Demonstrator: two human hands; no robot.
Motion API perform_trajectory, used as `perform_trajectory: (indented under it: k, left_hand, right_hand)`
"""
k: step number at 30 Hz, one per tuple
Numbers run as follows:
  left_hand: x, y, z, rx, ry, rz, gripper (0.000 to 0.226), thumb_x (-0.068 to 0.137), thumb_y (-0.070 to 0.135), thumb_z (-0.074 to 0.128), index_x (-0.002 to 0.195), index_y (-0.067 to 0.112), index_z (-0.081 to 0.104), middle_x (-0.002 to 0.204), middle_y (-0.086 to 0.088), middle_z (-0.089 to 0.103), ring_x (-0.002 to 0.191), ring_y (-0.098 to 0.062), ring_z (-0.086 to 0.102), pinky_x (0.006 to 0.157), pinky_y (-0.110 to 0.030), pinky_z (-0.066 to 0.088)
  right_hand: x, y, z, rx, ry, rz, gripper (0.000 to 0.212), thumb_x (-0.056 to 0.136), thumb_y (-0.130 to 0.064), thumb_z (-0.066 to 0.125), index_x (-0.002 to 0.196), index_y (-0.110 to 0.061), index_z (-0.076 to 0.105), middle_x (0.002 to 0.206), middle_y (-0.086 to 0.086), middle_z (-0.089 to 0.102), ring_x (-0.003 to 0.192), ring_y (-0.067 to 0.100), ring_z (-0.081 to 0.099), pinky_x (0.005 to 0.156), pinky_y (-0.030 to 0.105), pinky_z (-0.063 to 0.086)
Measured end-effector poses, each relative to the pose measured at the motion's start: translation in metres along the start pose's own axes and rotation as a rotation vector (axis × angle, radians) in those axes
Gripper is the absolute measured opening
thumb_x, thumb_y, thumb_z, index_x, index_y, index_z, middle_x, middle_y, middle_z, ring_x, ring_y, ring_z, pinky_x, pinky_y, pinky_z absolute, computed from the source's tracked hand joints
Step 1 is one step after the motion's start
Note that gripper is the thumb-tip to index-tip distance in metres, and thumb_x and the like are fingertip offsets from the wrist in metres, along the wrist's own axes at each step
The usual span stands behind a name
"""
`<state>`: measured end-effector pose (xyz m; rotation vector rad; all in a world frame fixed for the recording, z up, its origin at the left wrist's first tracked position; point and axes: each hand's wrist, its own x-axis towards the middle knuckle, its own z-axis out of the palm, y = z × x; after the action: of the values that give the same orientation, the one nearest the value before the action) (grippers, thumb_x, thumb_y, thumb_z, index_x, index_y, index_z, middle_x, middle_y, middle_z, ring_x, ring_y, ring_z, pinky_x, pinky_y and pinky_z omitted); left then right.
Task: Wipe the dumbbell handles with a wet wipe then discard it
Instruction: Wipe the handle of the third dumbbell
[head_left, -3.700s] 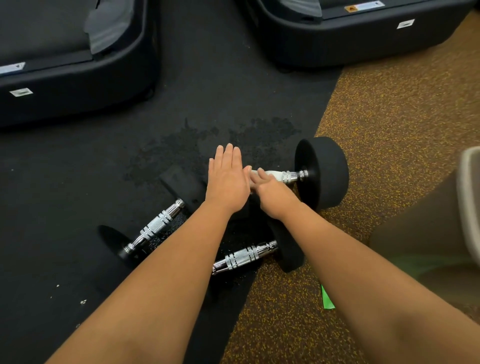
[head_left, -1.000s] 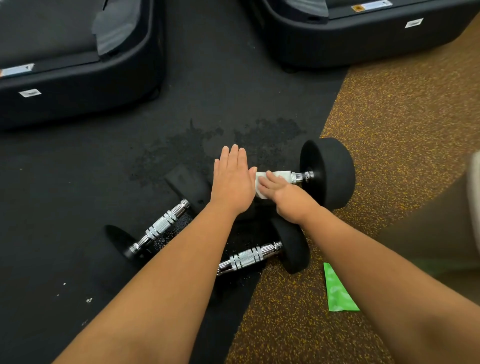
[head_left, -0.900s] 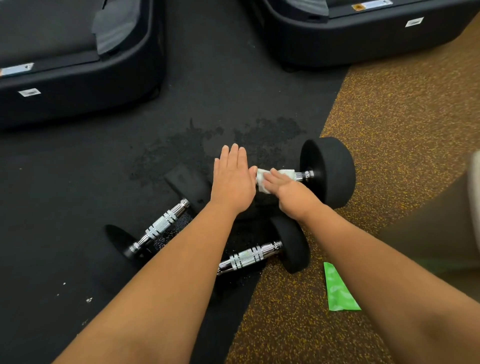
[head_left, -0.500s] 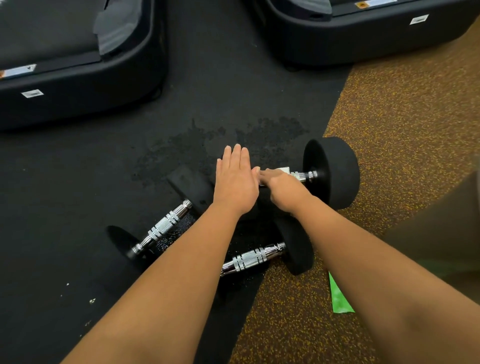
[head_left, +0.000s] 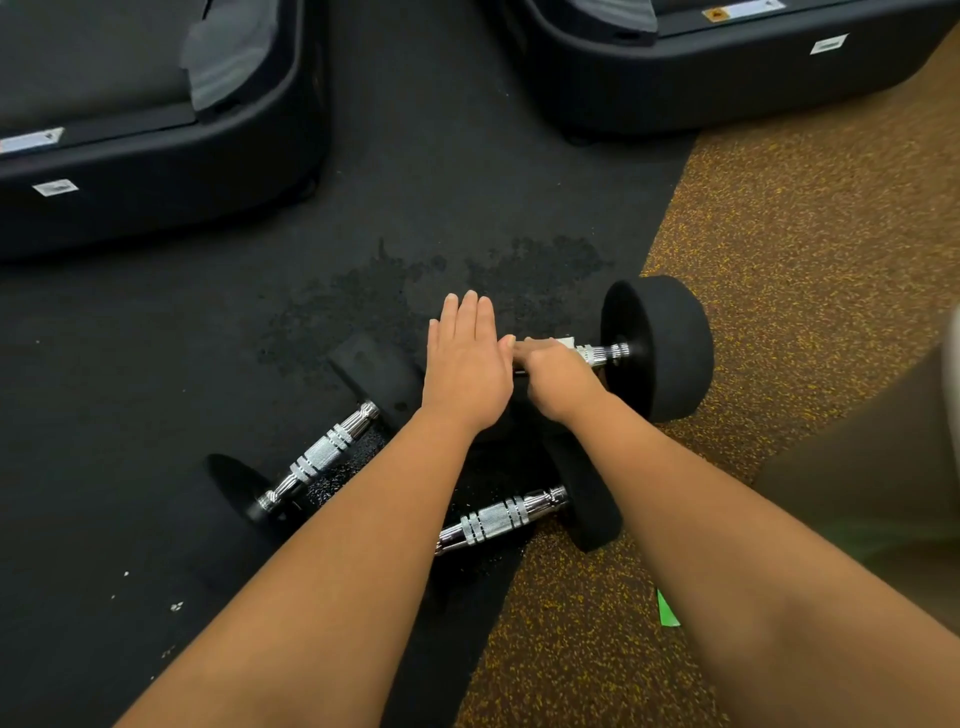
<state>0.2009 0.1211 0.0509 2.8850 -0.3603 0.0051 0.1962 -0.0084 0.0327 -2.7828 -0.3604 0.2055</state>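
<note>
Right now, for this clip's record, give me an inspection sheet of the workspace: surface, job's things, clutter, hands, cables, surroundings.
Surface: black rubber mat with a darker patch, meeting brown speckled flooring.
Job's things: far dumbbell with the wet wipe on its handle; left dumbbell and near dumbbell lie with bare chrome handles.
Clutter: green wrapper on the brown flooring, mostly hidden by the right forearm; white specks on the mat.
Hands: left hand flat, fingers straight, over the far dumbbell's left end; right hand curled round the wipe on the handle.
Cables: nothing seen.
Surroundings: black machine bases, one top left, one top right.
</note>
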Motion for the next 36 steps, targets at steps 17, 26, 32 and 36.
perform_trajectory:
  k: [17, 26, 32, 36]
  left_hand:
    - [0.001, 0.001, -0.004, 0.079, -0.051, 0.013, 0.057, 0.102, 0.035, 0.024, 0.148, 0.005, 0.012, 0.157, -0.012, 0.011, 0.146, -0.029, 0.002, 0.118, -0.046, 0.011]
    - [0.0, 0.009, -0.007, 0.086, -0.061, -0.031, 0.057, 0.102, 0.032, 0.024, 0.149, 0.003, 0.01, 0.158, -0.013, 0.007, 0.146, -0.031, 0.0, 0.118, -0.048, 0.011]
    - [0.003, 0.015, -0.012, 0.047, -0.075, -0.072, 0.056, 0.1, 0.03, 0.034, 0.146, 0.001, 0.02, 0.154, -0.014, 0.018, 0.144, -0.035, 0.007, 0.116, -0.05, 0.017]
    - [0.004, 0.023, -0.019, 0.015, 0.004, -0.085, 0.038, 0.097, 0.027, 0.038, 0.123, 0.002, 0.049, 0.133, -0.015, 0.044, 0.131, -0.034, 0.031, 0.109, -0.05, 0.03]
  right_hand:
    - [-0.026, 0.014, -0.006, -0.276, -0.176, -0.178, 0.061, 0.091, 0.004, 0.043, 0.147, -0.012, 0.028, 0.157, 0.002, 0.018, 0.145, 0.029, 0.009, 0.114, 0.038, 0.024]
    - [-0.027, 0.026, -0.001, 0.384, -0.027, 0.116, 0.048, 0.09, 0.006, 0.044, 0.131, -0.017, 0.055, 0.136, 0.009, 0.053, 0.126, 0.025, 0.049, 0.107, 0.029, 0.037]
    - [-0.026, 0.029, -0.022, 0.735, 0.189, 0.288, 0.025, 0.094, -0.01, 0.042, 0.099, -0.01, 0.066, 0.096, 0.017, 0.066, 0.092, 0.032, 0.061, 0.078, 0.045, 0.05]
    - [-0.029, 0.028, -0.041, 0.968, 0.245, 0.349, 0.025, 0.094, -0.013, 0.044, 0.091, -0.02, 0.068, 0.095, 0.018, 0.067, 0.085, 0.032, 0.063, 0.07, 0.048, 0.055]
